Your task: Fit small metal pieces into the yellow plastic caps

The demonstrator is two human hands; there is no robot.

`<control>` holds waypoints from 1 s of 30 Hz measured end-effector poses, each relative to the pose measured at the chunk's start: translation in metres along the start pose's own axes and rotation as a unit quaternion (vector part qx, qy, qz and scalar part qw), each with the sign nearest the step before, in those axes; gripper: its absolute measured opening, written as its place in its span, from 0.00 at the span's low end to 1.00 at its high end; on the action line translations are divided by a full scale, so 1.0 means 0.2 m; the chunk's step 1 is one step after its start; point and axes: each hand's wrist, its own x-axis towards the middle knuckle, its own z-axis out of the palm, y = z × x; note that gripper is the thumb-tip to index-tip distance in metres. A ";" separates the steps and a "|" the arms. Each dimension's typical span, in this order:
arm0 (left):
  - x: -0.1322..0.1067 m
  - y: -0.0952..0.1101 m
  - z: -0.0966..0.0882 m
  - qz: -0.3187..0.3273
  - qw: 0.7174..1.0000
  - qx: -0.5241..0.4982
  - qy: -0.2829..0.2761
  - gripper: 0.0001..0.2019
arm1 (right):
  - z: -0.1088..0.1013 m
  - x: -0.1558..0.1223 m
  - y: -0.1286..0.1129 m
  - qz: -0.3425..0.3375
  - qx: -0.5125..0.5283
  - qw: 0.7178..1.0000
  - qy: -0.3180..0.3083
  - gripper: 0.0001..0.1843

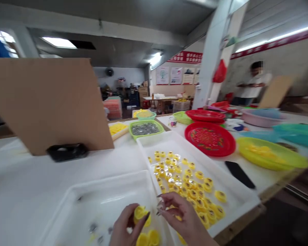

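The left hand (125, 225) pinches a yellow plastic cap (140, 214) over the near white tray (74, 201). Just right of the cap, the right hand (181, 218) holds something small and clear in its fingers (161, 206); what it is I cannot tell. Both palms face inward. Keeping the cap's open side steady and level looks wise.

Red banners (186, 57) on the far wall carry white characters (too blurred to read).
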 end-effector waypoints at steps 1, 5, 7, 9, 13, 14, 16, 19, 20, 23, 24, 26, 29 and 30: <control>-0.01 0.02 0.02 -0.015 1.000 -0.024 -0.007 0.23 | 0.00 0.00 -0.02 -0.024 -0.027 0.999 -0.011 0.15; -0.05 0.07 0.08 -0.072 0.990 -0.121 -0.016 0.22 | -0.02 -0.01 -0.04 -0.106 -0.103 0.988 -0.044 0.15; -0.07 0.08 0.10 -0.083 0.987 -0.138 -0.014 0.23 | -0.02 -0.01 -0.04 -0.134 -0.143 0.980 -0.045 0.15; -0.09 0.09 0.10 -0.090 0.986 -0.142 -0.017 0.24 | -0.01 -0.02 -0.04 -0.160 -0.177 0.970 -0.040 0.15; -0.12 0.09 0.11 -0.097 0.983 -0.155 -0.014 0.23 | 0.01 -0.03 -0.05 -0.243 -0.231 0.942 -0.023 0.14; -0.13 0.10 0.12 -0.100 0.982 -0.158 -0.013 0.23 | 0.01 -0.04 -0.06 -0.268 -0.244 0.932 -0.017 0.14; -0.15 0.10 0.14 -0.106 0.980 -0.168 -0.011 0.23 | 0.04 -0.04 -0.06 -0.303 -0.268 0.915 -0.003 0.14; -0.16 0.10 0.17 -0.107 0.973 -0.203 0.001 0.25 | 0.09 -0.04 -0.04 -0.314 -0.302 0.900 0.002 0.13; -0.16 0.10 0.18 -0.106 0.973 -0.206 0.009 0.27 | 0.11 -0.04 -0.02 -0.315 -0.315 0.895 0.003 0.12; -0.17 0.09 0.21 -0.101 0.975 -0.198 0.023 0.35 | 0.17 -0.04 0.01 -0.319 -0.359 0.877 0.030 0.11; -0.18 0.08 0.22 -0.095 0.975 -0.201 0.024 0.37 | 0.18 -0.04 0.01 -0.320 -0.373 0.870 0.044 0.11; -0.20 0.07 0.24 -0.082 0.970 -0.229 0.029 0.38 | 0.20 -0.03 0.01 -0.324 -0.396 0.856 0.069 0.11; -0.23 0.06 0.27 -0.098 0.950 -0.296 0.024 0.41 | 0.20 -0.01 -0.02 -0.343 -0.422 0.834 0.094 0.11; -0.23 0.05 0.28 -0.111 0.941 -0.320 0.018 0.43 | 0.20 -0.01 -0.03 -0.350 -0.427 0.828 0.096 0.11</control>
